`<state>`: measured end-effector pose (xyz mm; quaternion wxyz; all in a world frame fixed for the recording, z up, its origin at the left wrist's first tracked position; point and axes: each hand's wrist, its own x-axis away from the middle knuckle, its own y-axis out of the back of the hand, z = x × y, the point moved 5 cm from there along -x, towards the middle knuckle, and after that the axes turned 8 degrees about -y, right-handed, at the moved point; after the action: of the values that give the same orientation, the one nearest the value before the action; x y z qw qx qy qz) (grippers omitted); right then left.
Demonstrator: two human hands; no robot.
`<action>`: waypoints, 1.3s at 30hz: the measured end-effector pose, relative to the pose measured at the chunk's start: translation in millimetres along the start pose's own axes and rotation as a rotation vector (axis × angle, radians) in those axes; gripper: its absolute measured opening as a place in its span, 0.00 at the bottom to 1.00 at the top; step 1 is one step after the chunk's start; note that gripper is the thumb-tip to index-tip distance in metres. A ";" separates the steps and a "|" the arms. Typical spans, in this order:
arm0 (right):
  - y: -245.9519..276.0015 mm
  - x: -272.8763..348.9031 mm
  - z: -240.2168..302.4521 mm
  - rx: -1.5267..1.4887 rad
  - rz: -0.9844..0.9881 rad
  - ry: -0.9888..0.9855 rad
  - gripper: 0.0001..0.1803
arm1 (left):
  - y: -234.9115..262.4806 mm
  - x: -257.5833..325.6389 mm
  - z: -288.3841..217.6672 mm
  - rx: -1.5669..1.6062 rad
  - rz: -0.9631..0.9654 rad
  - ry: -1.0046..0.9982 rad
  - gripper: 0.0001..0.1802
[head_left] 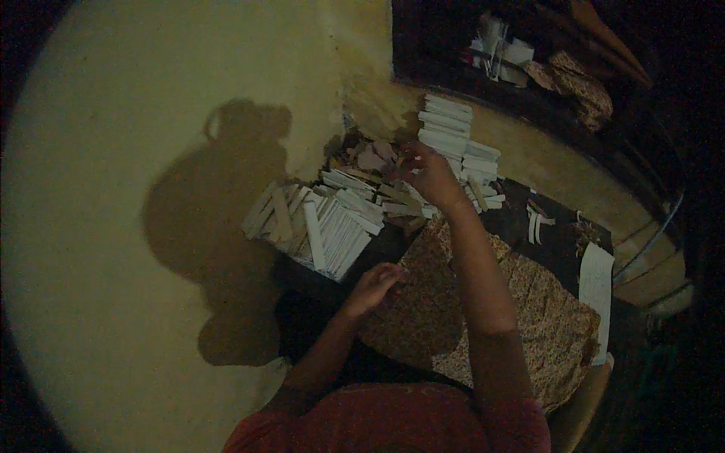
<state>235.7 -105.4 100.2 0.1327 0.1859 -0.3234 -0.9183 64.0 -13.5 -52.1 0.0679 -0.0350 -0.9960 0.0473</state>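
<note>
Reaching right hand point(432, 175) | white folded packets point(332, 223) | left hand point(371, 287) on patterned cloth point(521, 302)

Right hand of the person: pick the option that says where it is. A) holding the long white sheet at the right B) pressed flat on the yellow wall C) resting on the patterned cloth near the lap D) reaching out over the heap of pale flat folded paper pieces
D: the right hand is stretched out over the heap of pale flat folded paper pieces, while the left hand stays near the floral patterned cloth.

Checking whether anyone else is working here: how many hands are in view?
2. The right hand reaches into the pile of folded white paper pieces; the left hand rests at the patterned cloth. Others could hide in the dark.
</note>
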 end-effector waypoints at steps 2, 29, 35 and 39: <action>0.6 0.4 2.7 -0.037 -0.028 0.054 0.24 | 3.7 -0.6 4.1 -0.053 -0.023 -0.034 0.15; -31.1 20.0 -43.7 0.632 -0.042 0.456 0.20 | 8.3 0.4 9.3 0.020 -0.026 -0.111 0.17; 7.5 -22.5 -70.9 0.745 -0.119 0.365 0.27 | 0.3 2.4 -0.9 0.083 -0.031 -0.077 0.16; 25.0 -39.2 -64.0 0.700 0.058 0.172 0.27 | 3.0 2.9 4.2 0.197 -0.041 -0.102 0.14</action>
<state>301.2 -144.9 80.1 0.1138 0.2875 -0.6110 -0.7288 60.7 -10.7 -56.2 0.0212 -0.0052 -0.9892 0.1452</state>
